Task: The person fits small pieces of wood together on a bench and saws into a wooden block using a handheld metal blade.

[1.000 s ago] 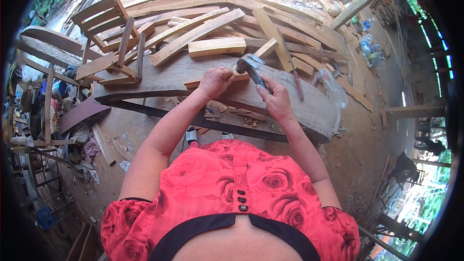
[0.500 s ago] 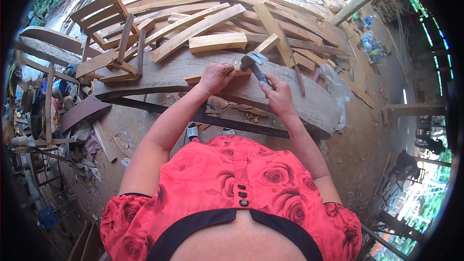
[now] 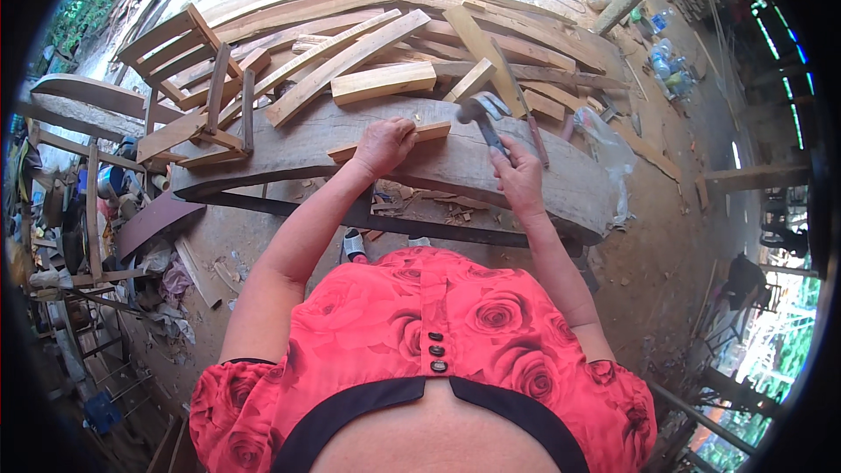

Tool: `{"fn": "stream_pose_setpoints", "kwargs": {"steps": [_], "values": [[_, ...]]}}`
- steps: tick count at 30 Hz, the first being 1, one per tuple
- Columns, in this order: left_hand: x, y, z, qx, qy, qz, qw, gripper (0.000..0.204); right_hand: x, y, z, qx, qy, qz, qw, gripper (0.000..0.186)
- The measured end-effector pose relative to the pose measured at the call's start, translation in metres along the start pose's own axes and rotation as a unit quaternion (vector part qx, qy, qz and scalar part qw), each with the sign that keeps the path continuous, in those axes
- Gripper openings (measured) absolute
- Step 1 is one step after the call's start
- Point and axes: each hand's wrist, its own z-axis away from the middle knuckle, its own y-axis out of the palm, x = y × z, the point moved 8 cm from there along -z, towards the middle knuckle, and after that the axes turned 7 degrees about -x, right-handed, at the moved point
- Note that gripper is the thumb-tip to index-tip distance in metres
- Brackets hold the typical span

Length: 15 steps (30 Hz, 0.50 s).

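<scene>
A wooden strip [image 3: 429, 132] lies mid-bench [image 3: 298, 136], under the left hand [image 3: 385, 145]; its fingers bunch together, though I can't tell on what. Over the bench's right half, the right hand [image 3: 519, 177] clamps a hammer [image 3: 491, 132] by its handle, head beyond the fingers. Boards [image 3: 350, 66] heap along the bench's far side, a slatted chair [image 3: 175, 137] sits at its left end, and littered floor [image 3: 648, 271] surrounds it.

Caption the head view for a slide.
Left hand at a wooden strip, right hand gripping a claw hammer over a timber bench.
</scene>
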Motion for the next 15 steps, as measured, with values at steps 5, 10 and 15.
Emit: {"fn": "stream_pose_setpoints", "kwargs": {"steps": [5, 10, 15], "values": [[-0.007, 0.001, 0.003, 0.013, -0.005, -0.016, 1.0, 0.014, -0.01, -0.05, -0.001, -0.143, -0.136, 0.271, 0.942, 0.033], [-0.02, 0.001, 0.013, -0.012, 0.025, -0.025, 0.999, 0.01, -0.042, -0.059, -0.003, -0.166, -0.209, 0.337, 0.903, 0.032], [-0.033, 0.002, 0.026, -0.061, 0.076, -0.05, 0.994, 0.011, -0.042, -0.049, -0.005, -0.152, -0.234, 0.392, 0.877, 0.036]]}}
